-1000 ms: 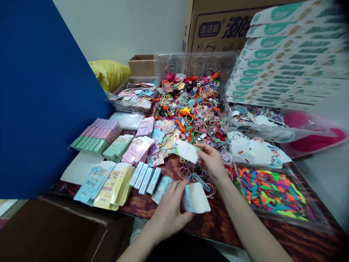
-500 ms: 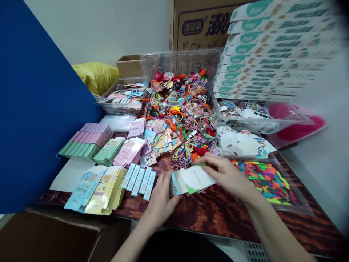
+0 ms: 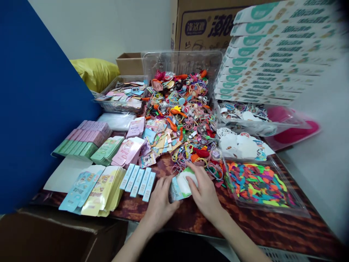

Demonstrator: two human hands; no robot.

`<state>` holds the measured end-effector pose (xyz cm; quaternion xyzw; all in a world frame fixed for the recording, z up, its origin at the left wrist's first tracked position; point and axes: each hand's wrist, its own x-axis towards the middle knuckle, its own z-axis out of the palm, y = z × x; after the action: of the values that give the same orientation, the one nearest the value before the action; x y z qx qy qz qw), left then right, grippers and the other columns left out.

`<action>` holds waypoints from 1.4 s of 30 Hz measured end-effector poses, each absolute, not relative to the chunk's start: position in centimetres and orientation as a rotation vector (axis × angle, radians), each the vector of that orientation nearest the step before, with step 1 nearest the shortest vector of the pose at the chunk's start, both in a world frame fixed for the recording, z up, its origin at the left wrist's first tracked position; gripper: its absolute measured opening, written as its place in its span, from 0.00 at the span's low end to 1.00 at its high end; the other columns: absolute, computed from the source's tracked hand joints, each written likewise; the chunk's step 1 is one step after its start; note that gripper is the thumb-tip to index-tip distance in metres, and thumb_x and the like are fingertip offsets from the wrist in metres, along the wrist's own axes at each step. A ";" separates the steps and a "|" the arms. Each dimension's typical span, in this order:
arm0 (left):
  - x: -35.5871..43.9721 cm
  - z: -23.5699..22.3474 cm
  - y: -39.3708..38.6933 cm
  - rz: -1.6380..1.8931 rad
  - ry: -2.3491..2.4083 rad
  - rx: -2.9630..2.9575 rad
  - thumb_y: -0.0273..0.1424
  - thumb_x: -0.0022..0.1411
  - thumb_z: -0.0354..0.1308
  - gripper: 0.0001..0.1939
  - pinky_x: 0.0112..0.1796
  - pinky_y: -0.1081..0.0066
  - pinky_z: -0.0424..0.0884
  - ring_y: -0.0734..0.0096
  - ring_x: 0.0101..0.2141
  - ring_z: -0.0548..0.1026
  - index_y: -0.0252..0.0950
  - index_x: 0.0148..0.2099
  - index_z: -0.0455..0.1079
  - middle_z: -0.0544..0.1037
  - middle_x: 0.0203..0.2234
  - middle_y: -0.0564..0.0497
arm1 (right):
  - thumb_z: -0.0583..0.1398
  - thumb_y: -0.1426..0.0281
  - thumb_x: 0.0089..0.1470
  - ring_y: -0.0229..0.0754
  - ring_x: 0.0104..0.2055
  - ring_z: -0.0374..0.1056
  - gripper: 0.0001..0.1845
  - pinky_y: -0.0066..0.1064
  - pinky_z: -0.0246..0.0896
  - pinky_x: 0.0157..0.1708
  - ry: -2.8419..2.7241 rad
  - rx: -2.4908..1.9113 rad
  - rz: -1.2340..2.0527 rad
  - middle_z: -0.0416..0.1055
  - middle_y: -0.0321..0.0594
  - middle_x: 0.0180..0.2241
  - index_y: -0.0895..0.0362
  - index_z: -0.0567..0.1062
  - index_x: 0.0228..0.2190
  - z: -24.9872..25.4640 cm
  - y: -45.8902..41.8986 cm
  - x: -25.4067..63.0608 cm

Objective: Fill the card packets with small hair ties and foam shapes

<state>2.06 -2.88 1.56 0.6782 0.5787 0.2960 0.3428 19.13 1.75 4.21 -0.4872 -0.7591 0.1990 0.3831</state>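
Left hand and right hand nearly meet, fingers bent, forearms angled inward.

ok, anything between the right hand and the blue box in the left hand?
Only the white-and-green piece, held by the right hand at the blue box in the left hand; nothing else visible.

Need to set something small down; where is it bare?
Bare tabletop runs along the front right, between the tray of bright pieces and the right forearm. Smaller patches lie between the forearms, and between the yellow packets, small blue boxes and left hand. The back is crowded: heaped ties, loose cards.
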 end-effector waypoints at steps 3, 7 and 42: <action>1.9 1.0 -3.1 0.737 1.525 1.773 0.25 0.53 0.62 0.36 0.56 0.54 0.64 0.55 0.56 0.66 0.40 0.63 0.56 0.68 0.54 0.44 | 0.51 0.72 0.64 0.49 0.52 0.67 0.20 0.42 0.63 0.51 -1.837 -1.285 0.453 0.70 0.47 0.50 0.53 0.64 0.57 3.4 0.9 19.1; 2.2 1.0 -2.9 0.758 1.528 1.819 0.25 0.53 0.61 0.36 0.56 0.54 0.65 0.55 0.56 0.66 0.41 0.64 0.55 0.68 0.55 0.44 | 0.53 0.69 0.64 0.51 0.47 0.67 0.16 0.45 0.65 0.47 -1.794 -1.347 0.378 0.71 0.47 0.43 0.52 0.69 0.52 3.4 0.5 18.6; 2.1 0.1 -3.2 0.971 1.508 1.458 0.31 0.55 0.64 0.33 0.58 0.55 0.63 0.53 0.59 0.66 0.38 0.62 0.59 0.68 0.58 0.42 | 0.65 0.54 0.47 0.32 0.16 0.51 0.17 0.26 0.48 0.17 -0.943 -1.147 1.580 0.65 0.30 0.19 0.52 0.69 0.26 5.7 9.4 26.0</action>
<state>2.07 -3.18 0.06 0.5770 0.5971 0.3846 0.4033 25.96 9.37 5.69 -0.4678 -0.3843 0.6440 0.4678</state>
